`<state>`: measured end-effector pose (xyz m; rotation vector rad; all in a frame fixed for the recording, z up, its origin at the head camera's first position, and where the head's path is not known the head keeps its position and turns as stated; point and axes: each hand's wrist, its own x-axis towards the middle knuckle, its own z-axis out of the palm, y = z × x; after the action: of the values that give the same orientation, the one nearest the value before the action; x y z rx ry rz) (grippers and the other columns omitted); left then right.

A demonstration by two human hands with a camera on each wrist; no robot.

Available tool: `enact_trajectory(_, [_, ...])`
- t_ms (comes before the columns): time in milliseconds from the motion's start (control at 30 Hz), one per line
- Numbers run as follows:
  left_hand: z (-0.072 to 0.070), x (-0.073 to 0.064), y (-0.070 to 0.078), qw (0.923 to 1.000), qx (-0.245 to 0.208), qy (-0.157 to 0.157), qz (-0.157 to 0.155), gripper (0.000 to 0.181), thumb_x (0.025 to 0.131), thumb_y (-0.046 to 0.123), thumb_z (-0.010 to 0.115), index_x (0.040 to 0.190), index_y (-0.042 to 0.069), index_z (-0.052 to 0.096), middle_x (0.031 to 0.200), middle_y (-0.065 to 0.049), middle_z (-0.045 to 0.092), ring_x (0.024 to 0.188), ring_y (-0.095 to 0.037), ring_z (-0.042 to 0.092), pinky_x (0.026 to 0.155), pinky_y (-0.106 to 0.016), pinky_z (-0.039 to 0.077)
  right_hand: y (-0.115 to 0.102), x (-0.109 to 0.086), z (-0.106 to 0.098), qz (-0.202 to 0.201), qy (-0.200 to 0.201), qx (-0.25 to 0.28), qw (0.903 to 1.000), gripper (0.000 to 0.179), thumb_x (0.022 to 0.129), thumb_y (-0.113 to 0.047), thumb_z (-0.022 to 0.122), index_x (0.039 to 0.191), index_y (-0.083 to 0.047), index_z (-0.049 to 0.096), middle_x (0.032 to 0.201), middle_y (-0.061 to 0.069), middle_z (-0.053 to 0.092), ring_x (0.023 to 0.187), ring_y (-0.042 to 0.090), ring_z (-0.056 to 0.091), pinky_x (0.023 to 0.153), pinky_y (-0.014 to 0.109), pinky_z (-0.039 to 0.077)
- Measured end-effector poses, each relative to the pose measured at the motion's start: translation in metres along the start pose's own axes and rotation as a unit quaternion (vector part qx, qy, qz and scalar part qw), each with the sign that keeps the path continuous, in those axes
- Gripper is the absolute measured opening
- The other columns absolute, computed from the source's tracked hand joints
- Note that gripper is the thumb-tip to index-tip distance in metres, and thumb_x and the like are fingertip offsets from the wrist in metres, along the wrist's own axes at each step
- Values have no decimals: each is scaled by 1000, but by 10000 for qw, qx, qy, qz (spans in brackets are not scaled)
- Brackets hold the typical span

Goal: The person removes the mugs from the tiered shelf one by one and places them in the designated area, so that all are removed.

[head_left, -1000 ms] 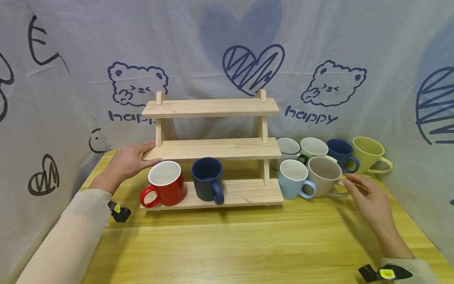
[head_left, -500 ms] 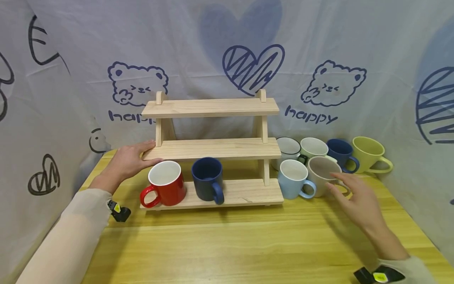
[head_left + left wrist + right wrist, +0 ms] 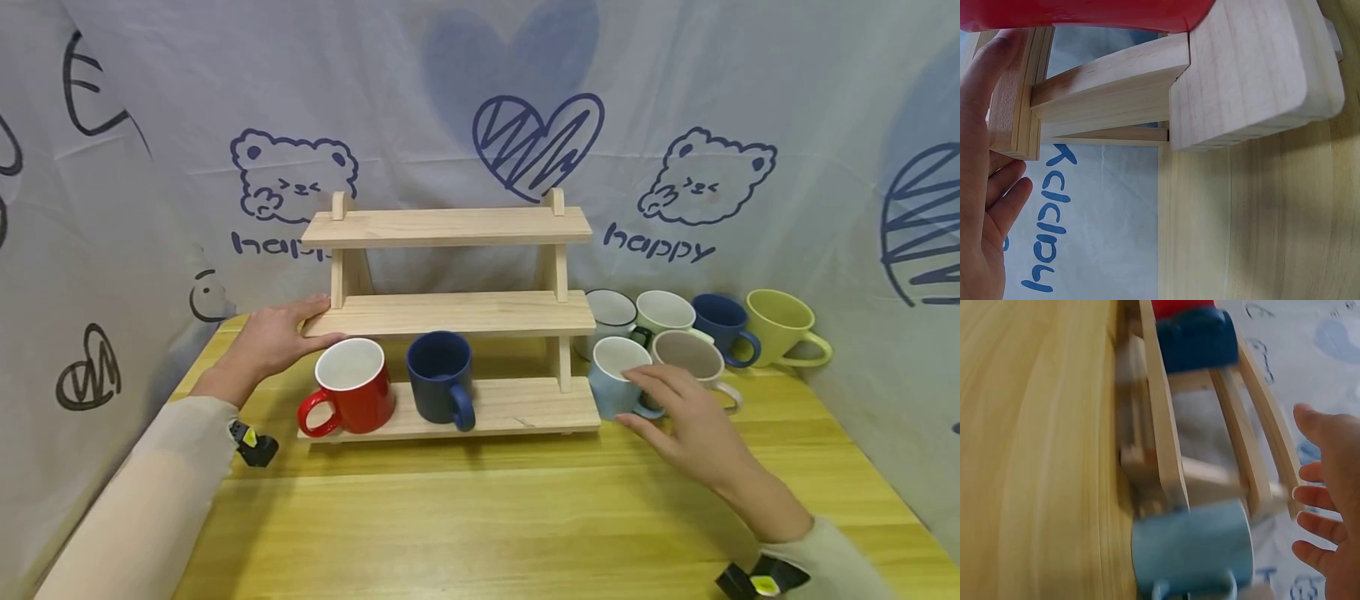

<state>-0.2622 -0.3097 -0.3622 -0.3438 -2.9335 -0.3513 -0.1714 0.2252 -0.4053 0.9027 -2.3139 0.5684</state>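
Observation:
A three-tier wooden display shelf (image 3: 450,313) stands on the table. My left hand (image 3: 270,342) grips the left end of its middle board, thumb on one side and fingers on the other (image 3: 1004,187). On the bottom board sit a red mug (image 3: 352,387) and a dark blue mug (image 3: 439,379), both upright. My right hand (image 3: 690,425) hovers at the light blue mug (image 3: 611,392), partly hiding its handle. In the right wrist view, the right-hand fingers (image 3: 1319,494) are spread, apart from the light blue mug (image 3: 1191,547).
Behind and beside the light blue mug stand a beige mug (image 3: 686,350), a white mug with a dark rim (image 3: 609,310), a pale green mug (image 3: 666,310), another dark blue mug (image 3: 718,321) and a yellow-green mug (image 3: 780,325). A printed cloth (image 3: 420,100) hangs behind the wooden table (image 3: 465,525).
My right hand has moved left, from the beige mug's handle across to the light blue mug. The left hand stays on the shelf, and the mugs have not moved.

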Motion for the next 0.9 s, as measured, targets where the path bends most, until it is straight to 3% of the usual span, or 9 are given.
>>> enact_trajectory(200, [0, 0, -1, 10000, -38, 40, 76, 87, 85, 68, 60, 144, 7, 48, 143, -20, 47, 126, -48, 47, 99, -61, 40, -22, 20, 19, -453, -322, 224, 9982, 63, 93, -57, 56, 131, -7, 60, 128, 6, 59, 120, 26, 52, 101, 41, 41])
enact_trajectory(567, [1, 1, -1, 10000, -69, -9, -27, 89, 83, 71, 58, 145, 8, 47, 144, -20, 47, 128, -48, 45, 100, -62, 39, -65, 57, 66, -1006, -723, 600, 9905, 60, 96, -58, 47, 129, -9, 59, 125, 5, 60, 118, 22, 54, 99, 40, 47])
enact_trajectory(700, [0, 0, -1, 10000, -79, -16, -43, 89, 83, 71, 59, 145, 8, 47, 144, -20, 46, 128, -48, 45, 100, -62, 39, -80, 68, 80, -824, -873, 642, 9907, 57, 95, -57, 52, 125, -9, 61, 119, 5, 63, 114, 22, 57, 96, 40, 48])
enact_trajectory(900, [0, 0, -1, 10000, -94, 6, -14, 89, 83, 71, 59, 145, 8, 47, 144, -20, 47, 128, -48, 45, 100, -62, 39, -102, 81, 96, -213, -1134, 526, 9919, 46, 92, -47, 65, 120, -11, 63, 110, 2, 67, 103, 18, 62, 84, 37, 54])
